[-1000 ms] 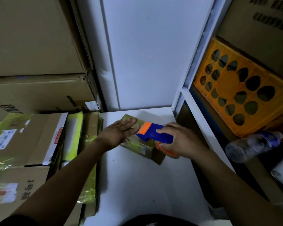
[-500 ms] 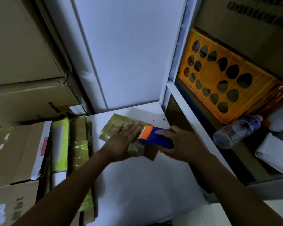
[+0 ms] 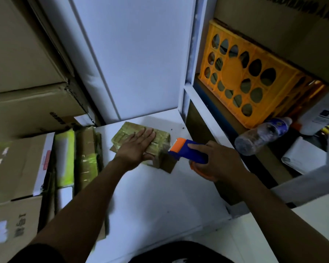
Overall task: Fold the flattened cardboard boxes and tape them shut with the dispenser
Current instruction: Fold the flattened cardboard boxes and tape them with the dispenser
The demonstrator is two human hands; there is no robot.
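Left hand [image 3: 135, 149] lies flat on one taped box [image 3: 160, 136]; right hand [image 3: 218, 162] grips one tape dispenser [image 3: 193, 150] at three o'clock. One orange crate [image 3: 234, 73], contents unclear.

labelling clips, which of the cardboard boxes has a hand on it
The small box on the white table, under the flat left hand, with the dispenser at its right edge; the big boxes at left are untouched.

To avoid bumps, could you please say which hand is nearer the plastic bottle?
Right: the right hand is left of the bottle; the left hand lies flat on the box, farther left.
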